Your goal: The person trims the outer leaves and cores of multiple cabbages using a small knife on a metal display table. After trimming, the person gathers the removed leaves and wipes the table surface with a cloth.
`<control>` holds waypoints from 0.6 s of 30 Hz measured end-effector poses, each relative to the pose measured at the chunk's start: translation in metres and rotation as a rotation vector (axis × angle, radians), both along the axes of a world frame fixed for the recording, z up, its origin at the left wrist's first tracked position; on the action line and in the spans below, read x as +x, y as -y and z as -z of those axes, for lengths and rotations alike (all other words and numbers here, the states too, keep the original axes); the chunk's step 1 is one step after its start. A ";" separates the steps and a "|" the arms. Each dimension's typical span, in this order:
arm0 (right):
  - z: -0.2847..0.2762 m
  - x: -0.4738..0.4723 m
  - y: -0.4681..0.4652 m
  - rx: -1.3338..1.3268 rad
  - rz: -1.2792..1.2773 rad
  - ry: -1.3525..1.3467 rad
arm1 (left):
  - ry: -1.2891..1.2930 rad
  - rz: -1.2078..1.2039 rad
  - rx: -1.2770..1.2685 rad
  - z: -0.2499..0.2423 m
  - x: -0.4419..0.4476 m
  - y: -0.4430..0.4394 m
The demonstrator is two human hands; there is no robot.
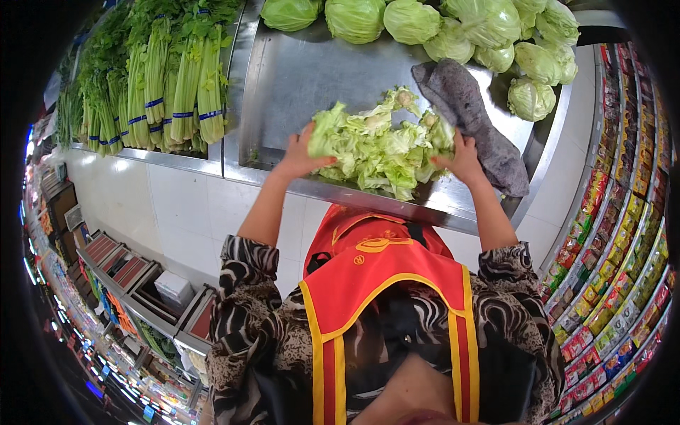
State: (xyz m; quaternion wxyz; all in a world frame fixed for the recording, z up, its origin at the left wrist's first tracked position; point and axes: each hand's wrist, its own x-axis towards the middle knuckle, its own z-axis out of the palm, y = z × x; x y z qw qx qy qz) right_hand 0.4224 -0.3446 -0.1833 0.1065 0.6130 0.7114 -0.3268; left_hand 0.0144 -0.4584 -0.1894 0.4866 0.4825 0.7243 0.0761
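Observation:
A loose pile of pale green lettuce leaves [374,151], with cut stem ends at its top, lies near the front edge of a metal display tray [313,79]. My left hand [302,154] grips the pile's left side, fingers partly behind the leaves. On the other side my right hand [459,159] holds the leaves between thumb and fingers, its fingertips beside a grey cloth [473,117]. The crumpled cloth runs from the tray's middle to its right front corner. Whole heads of iceberg lettuce [411,21] are grouped along the back and right of the tray.
Celery bunches [180,85] bound with blue bands stand in the bay to the left. The tray's raised metal rim [350,196] runs between my body and the leaves. Shelves of packaged goods [600,265] curve along the right, and display cases [154,292] are at the lower left.

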 end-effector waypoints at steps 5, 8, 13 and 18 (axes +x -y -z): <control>0.013 -0.014 0.067 -0.133 0.024 -0.233 | 0.071 -0.117 0.093 -0.004 0.042 0.021; 0.028 -0.062 0.096 -0.144 0.148 -0.457 | 0.149 -0.187 0.106 -0.001 0.062 0.021; 0.000 -0.156 0.078 -0.489 0.312 -0.964 | 0.134 -0.237 0.253 0.002 0.068 0.023; -0.001 -0.177 0.036 -0.548 -0.092 -0.715 | -0.093 -0.314 0.163 -0.004 0.062 0.012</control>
